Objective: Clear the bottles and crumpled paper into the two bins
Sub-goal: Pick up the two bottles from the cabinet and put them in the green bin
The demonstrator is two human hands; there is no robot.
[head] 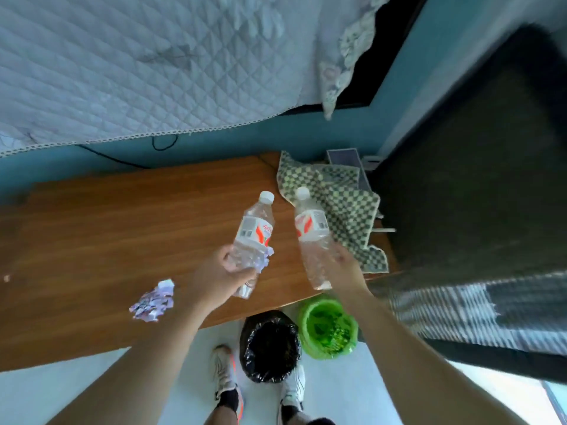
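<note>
fingers of the left hand (225, 276) are curled round the lower half of one clear bottle (253, 237), and a second bottle (313, 237) is gripped low down by the right hand (345, 271). both are held up over the wooden table (92, 240), caps pointing away. a bit of crumpled paper (264, 262) looks tucked behind the left bottle, and another wad (153, 300) is left on the table beside the left forearm. a black-lined bin (270, 345) and a green bin (328, 328) are parked on the floor just past the table edge, touching. so it's the carry step, probably. next up, both bottles need bringing back over the bin mouths and letting go, then the paper gets dealt with.
</note>
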